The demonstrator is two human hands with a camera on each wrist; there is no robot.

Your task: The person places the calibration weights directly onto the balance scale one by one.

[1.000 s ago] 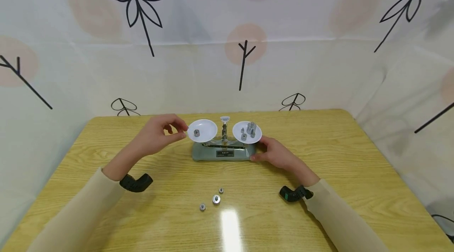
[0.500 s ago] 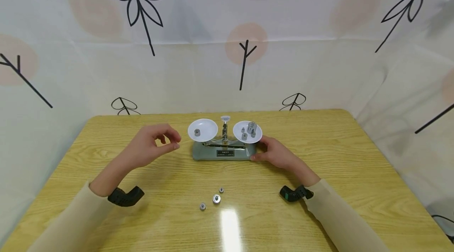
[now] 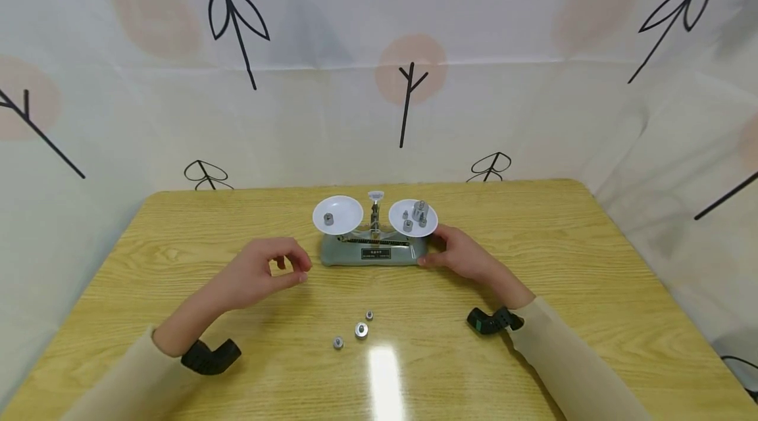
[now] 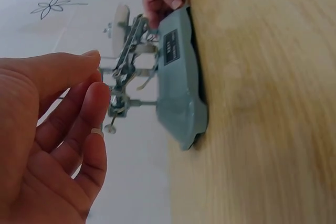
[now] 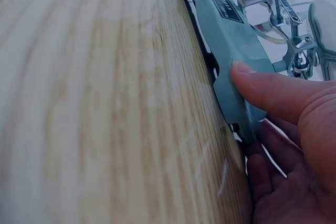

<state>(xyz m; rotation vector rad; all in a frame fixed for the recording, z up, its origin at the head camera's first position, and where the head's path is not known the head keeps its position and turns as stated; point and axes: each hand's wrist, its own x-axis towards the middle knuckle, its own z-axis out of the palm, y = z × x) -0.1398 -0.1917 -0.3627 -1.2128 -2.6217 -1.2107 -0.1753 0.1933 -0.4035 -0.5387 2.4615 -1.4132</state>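
Note:
A balance scale [image 3: 374, 252] with a grey-green base and two white pans stands near the back of the table. One metal weight [image 3: 328, 218] sits on its left pan [image 3: 343, 206]; several weights [image 3: 420, 210] stand on the right pan [image 3: 398, 209]. My right hand [image 3: 464, 254] grips the right end of the base, thumb on the front and fingers round the end, as the right wrist view shows. Left of the scale, my left hand [image 3: 263, 273] hovers over the table with loosely curled fingers, holding nothing. In the left wrist view the scale's base [image 4: 181, 85] lies beyond that hand.
Three small metal weights lie on the wooden table [image 3: 450, 368] in front of the scale: a larger one [image 3: 361, 330], a small one [image 3: 370, 315] and another [image 3: 338, 343]. A patterned cloth [image 3: 331, 118] hangs behind the table.
My left hand has drawn away from the left pan, first leftward, then down toward the table's front. My right hand stays on the scale's base.

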